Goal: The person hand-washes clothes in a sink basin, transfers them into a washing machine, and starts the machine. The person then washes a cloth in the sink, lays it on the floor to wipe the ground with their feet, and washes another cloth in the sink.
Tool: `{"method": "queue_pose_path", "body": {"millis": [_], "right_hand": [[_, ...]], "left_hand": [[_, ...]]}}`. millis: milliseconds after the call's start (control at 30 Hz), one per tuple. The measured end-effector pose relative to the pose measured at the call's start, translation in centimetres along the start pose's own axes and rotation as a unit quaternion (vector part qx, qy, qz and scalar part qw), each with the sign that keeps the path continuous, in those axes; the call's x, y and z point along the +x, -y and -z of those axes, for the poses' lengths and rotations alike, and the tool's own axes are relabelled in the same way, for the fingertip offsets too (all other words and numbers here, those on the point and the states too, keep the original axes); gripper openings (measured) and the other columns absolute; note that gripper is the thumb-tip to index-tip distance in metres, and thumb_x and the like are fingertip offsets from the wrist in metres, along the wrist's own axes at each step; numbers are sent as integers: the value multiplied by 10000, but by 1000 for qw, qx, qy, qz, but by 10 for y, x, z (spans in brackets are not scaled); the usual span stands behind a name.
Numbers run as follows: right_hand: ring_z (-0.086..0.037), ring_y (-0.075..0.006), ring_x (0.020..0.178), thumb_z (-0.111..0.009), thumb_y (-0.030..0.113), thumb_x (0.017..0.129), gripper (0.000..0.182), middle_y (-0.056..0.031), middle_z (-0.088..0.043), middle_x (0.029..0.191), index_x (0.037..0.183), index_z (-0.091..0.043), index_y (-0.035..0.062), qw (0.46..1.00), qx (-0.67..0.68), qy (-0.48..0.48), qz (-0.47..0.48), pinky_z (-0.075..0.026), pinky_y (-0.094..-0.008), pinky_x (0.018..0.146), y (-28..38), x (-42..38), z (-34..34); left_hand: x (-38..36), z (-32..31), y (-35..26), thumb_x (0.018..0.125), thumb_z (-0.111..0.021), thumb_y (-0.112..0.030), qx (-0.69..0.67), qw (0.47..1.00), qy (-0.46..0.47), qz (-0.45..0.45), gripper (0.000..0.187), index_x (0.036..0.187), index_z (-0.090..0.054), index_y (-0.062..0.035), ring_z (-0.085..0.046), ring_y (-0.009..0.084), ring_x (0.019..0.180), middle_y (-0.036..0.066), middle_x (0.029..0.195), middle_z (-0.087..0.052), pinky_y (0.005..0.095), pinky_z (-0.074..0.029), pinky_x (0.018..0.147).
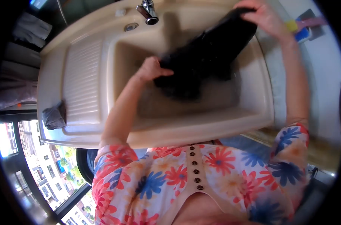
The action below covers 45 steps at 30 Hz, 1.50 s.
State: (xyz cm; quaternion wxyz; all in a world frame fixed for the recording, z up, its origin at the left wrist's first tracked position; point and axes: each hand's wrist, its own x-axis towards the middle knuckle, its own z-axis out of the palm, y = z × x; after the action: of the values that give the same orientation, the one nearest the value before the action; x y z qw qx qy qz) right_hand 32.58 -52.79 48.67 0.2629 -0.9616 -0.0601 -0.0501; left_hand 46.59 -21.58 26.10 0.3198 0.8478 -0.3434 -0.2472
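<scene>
Head view, hands (pixel 151 69) (pixel 266 17) gripping black cloth (pixel 208 52)

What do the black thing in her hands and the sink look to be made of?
Black garment: soft fabric, probably; it drapes and bunches between the left hand and right hand, matte and dark, possibly wet. Sink: smooth cream moulded material, ceramic or composite, with a ribbed drainboard and slight sheen.

Garment (pixel 204 56) in sink (pixel 253 120), tap (pixel 148 11) behind, cloth (pixel 53 117) on drainboard (pixel 82 82) left, sponge (pixel 296 30) right.
</scene>
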Motion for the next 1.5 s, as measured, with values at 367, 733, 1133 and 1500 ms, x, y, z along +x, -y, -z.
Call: {"method": "queue_pose_path", "body": {"millis": [367, 733, 1133, 1500], "right_hand": [[-548, -124, 915, -565, 47, 784, 321, -46, -592, 994, 1101, -527, 20, 971, 42, -236, 7, -434, -254, 814, -37, -34, 10], [-535, -310, 979, -510, 235, 790, 312, -140, -561, 1059, 1079, -562, 133, 957, -163, 139, -196, -446, -397, 821, -138, -68, -299], [-561, -128, 707, -627, 295, 755, 311, -32, -619, 781, 951, -622, 54, 922, 149, 324, -151, -463, -305, 552, -179, -10, -192], [-530, -80, 630, -569, 178, 810, 185, -4, -593, 736, 876, -607, 9, 892, 370, 43, -257, -436, -231, 573, -73, -3, -203]], "left_hand": [[-53, 167, -146, 662, -733, -221, 264, 913, -242, -195, 385, 1030, -632, -170, -625, 149, 751, 48, 739, -644, 276, -496, 721], [10, -80, 52, 743, -585, -405, 235, 959, 148, 64, 471, 1090, -585, -87, -569, 295, 940, 142, 1025, -597, 389, -456, 816], [29, 13, 4, 743, -567, -568, 105, 945, 294, 101, 635, 945, -616, 32, -595, 216, 849, 143, 890, -631, 341, -451, 766], [18, -35, -21, 845, -544, -345, -697, 659, 99, 265, 367, 977, -579, -4, -604, 225, 835, 95, 925, -625, 368, -486, 767]]}}
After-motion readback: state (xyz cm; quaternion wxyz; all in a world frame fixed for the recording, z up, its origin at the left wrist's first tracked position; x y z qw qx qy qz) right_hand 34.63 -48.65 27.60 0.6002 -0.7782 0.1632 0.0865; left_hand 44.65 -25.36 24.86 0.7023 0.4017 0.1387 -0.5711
